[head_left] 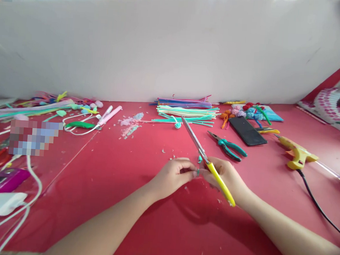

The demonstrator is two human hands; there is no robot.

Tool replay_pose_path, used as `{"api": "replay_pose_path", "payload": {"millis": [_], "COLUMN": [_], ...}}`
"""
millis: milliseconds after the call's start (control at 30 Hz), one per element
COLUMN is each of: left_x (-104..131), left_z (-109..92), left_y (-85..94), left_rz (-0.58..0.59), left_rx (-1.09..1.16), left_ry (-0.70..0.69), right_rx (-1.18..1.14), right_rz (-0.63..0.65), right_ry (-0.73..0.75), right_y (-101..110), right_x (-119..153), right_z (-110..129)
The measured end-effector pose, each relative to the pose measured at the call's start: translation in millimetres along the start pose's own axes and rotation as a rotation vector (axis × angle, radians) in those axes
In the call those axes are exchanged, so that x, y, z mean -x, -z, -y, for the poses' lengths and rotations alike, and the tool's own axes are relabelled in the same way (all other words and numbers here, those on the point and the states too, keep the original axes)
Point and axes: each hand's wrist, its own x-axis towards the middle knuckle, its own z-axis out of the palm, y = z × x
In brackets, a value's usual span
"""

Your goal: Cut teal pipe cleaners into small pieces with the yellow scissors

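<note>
Over the middle of the red table, my left hand [169, 177] pinches a tiny teal piece [197, 172] between thumb and fingertips. My right hand [230, 178] is closed around yellow-handled scissors [220, 183], its fingertips meeting the same teal piece from the other side. The scissor blades point away from me and to the left; whether they are fully closed I cannot tell. Just beyond my fingertips sits another small teal bit [200, 159]. Pliers with teal handles [228, 145] lie beyond my right hand. Scattered fuzz clippings [131, 124] lie farther back on the left.
Bundled pipe cleaners [185, 111] lie by the white partition [163, 49]. A black phone [248, 131] and a yellow glue gun [298, 152] with a trailing cord are on the right. White cables [35, 172] and a power bank [3, 204] crowd the left.
</note>
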Motion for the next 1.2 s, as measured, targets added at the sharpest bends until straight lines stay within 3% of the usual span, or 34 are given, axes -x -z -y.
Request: {"api": "replay_pose_path", "payload": {"millis": [133,300,400,500,700,1200], "left_x": [1.6,2.1,0.0,-3.5,-7.9,-7.8], "left_z": [-1.2,-0.3,2.2,6.2,8.8,8.2], "left_y": [-4.8,-7.6,-3.9,4.0,18.3,22.6], "left_rz": [-0.139,-0.196,-0.220,-0.336,-0.523,-0.531], "left_rx": [-0.165,-0.195,-0.076,0.107,0.426,0.638], "left_ry": [-0.075,-0.087,-0.021,0.043,-0.014,-0.049], "right_rx": [0.036,0.082,0.184,0.400,0.790,0.931], "right_rz": [-0.014,-0.024,-0.048,-0.108,-0.210,-0.206], "right_ry": [0.017,0.054,0.090,0.121,0.152,0.201], "right_y": [-1.1,-2.5,0.2,4.6,5.8,2.7], "right_x": [-0.2,-1.5,-1.9,-2.1,-2.7,-3.3], "right_z": [1.3,-0.7,-2.3,-3.9,-5.4,-12.7]}}
